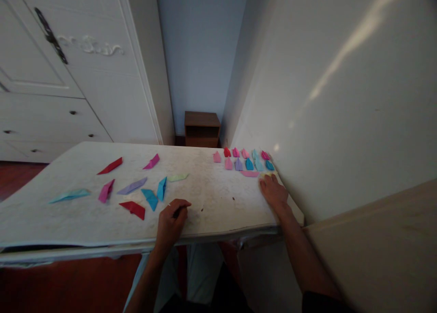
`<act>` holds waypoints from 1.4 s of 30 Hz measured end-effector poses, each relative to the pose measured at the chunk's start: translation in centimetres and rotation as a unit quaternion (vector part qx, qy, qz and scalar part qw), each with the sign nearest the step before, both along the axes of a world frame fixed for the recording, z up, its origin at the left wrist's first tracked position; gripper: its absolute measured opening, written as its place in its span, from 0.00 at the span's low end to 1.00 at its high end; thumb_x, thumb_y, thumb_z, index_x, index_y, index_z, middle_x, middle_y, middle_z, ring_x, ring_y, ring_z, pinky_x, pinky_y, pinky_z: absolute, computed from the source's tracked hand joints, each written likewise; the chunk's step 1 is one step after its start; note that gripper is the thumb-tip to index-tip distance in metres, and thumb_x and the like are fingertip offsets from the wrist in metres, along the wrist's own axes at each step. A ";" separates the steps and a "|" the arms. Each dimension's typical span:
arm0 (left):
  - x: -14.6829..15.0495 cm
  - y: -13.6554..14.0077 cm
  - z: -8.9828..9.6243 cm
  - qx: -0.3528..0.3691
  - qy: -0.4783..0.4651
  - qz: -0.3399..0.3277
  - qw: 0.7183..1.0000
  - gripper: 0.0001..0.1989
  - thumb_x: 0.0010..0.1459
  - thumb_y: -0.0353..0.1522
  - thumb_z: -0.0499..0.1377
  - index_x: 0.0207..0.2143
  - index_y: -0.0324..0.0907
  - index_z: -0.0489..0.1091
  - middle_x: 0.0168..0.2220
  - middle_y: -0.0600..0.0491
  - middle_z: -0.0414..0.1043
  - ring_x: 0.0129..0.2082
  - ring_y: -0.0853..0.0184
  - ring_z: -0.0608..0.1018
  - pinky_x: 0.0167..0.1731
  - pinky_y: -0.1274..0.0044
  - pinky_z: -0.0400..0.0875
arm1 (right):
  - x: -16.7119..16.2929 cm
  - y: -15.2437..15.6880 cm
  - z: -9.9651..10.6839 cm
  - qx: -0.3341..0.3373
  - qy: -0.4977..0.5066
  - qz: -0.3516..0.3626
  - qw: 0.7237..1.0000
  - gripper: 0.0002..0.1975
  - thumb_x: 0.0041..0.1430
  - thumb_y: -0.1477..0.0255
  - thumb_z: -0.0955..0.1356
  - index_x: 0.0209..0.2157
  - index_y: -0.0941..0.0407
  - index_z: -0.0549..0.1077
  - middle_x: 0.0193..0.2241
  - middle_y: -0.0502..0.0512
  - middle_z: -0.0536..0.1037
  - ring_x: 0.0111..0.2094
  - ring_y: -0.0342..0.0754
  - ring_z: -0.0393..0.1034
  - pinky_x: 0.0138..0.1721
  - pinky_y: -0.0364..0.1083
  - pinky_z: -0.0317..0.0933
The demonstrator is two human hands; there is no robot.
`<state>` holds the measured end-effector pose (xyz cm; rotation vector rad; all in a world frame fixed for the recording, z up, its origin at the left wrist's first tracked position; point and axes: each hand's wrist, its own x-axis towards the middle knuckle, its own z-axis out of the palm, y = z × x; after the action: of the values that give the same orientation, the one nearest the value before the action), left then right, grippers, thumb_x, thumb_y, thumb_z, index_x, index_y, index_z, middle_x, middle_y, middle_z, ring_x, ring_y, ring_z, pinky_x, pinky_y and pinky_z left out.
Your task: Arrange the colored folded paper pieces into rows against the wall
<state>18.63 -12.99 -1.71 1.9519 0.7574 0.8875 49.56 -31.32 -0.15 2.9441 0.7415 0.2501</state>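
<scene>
My left hand [173,218] rests near the table's front edge with its fingers curled in; I see nothing between them. At the right side, my right hand [273,192] reaches down, its fingertips on a pale yellow folded paper [265,174] that they partly cover. Just left of it lies a flat pink folded paper [251,173]. Beyond are two rows of small folded paper pieces, including a blue one [249,164], a purple one [238,164] and a red one [227,152]. Left of my left hand lie a red strip [133,209] and a blue strip [149,198].
More folded paper strips are scattered on the white table [211,213], among them a light blue one [70,195] and a pale green one [178,177]. A wall [324,135] borders the right side. Behind stand a white wardrobe [102,85] and a brown nightstand [202,118].
</scene>
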 end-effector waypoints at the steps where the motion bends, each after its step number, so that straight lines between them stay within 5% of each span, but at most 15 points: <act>1: 0.0 0.0 0.0 0.001 0.000 0.000 1.000 0.11 0.52 0.33 0.53 0.31 0.41 0.73 0.27 0.52 0.74 0.27 0.67 0.76 0.28 0.77 0.70 | 0.0 0.0 -0.1 0.002 -0.003 -0.001 1.000 0.22 0.68 0.60 0.54 0.55 0.53 0.67 0.60 0.63 0.62 0.39 0.53 0.75 0.37 0.51 0.67; 10: 0.0 0.0 -0.2 0.003 -0.001 0.001 1.000 0.11 0.53 0.33 0.53 0.32 0.41 0.74 0.26 0.53 0.73 0.26 0.67 0.75 0.28 0.78 0.69 | -0.3 -0.1 -0.4 0.021 -0.026 -0.008 0.999 0.24 0.68 0.60 0.54 0.59 0.53 0.65 0.61 0.63 0.61 0.38 0.52 0.74 0.36 0.51 0.68; 18: 0.0 0.0 -0.3 0.017 -0.018 -0.004 1.000 0.10 0.53 0.31 0.52 0.31 0.40 0.74 0.26 0.53 0.73 0.25 0.68 0.75 0.26 0.78 0.68 | -1.7 -0.9 -0.6 0.116 -0.027 -0.005 0.993 0.26 0.64 0.64 0.57 0.60 0.60 0.62 0.63 0.67 0.58 0.42 0.55 0.72 0.34 0.50 0.66; 24: 0.1 -0.1 -0.7 0.023 -0.043 -0.004 0.999 0.10 0.52 0.27 0.52 0.31 0.40 0.74 0.29 0.53 0.74 0.26 0.69 0.75 0.27 0.79 0.69 | -3.8 -1.8 -1.6 0.250 0.019 0.088 0.964 0.20 0.62 0.64 0.59 0.49 0.60 0.71 0.45 0.62 0.75 0.40 0.53 0.72 0.36 0.47 0.62; 30: -0.3 -0.4 -0.6 0.039 -0.106 0.014 0.994 0.10 0.53 0.24 0.52 0.31 0.41 0.73 0.30 0.53 0.73 0.25 0.72 0.74 0.26 0.80 0.69 | -5.1 -2.2 -2.0 0.217 0.122 0.173 0.953 0.19 0.61 0.58 0.58 0.36 0.54 0.74 0.32 0.55 0.79 0.32 0.52 0.72 0.32 0.46 0.58; 37: -5.8 2.8 0.8 0.163 -0.027 0.173 0.971 0.09 0.57 0.27 0.53 0.35 0.41 0.73 0.39 0.48 0.73 0.37 0.66 0.75 0.36 0.75 0.72 | -4.9 -2.4 -1.6 0.214 0.170 0.133 0.953 0.23 0.56 0.51 0.57 0.33 0.52 0.74 0.29 0.55 0.79 0.29 0.53 0.71 0.30 0.47 0.57; 39: -8.1 4.5 1.3 0.204 0.046 0.230 0.950 0.11 0.57 0.31 0.56 0.42 0.41 0.73 0.47 0.45 0.71 0.47 0.60 0.73 0.47 0.68 0.70 | -4.8 -2.4 -1.5 0.213 0.172 0.133 0.953 0.24 0.55 0.50 0.57 0.33 0.52 0.74 0.30 0.55 0.79 0.29 0.54 0.71 0.30 0.47 0.57; 42: -11.0 6.9 1.3 0.244 0.167 0.164 0.941 0.21 0.54 0.36 0.61 0.51 0.42 0.70 0.54 0.44 0.69 0.56 0.53 0.67 0.56 0.59 0.62 | -4.7 -2.5 -1.4 0.203 0.180 0.127 0.954 0.24 0.54 0.50 0.57 0.34 0.52 0.75 0.30 0.56 0.79 0.30 0.55 0.72 0.29 0.48 0.58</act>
<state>7.64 -6.13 -0.36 2.5027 1.1719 1.0236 44.90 -33.79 -1.59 3.3205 1.2593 -0.1473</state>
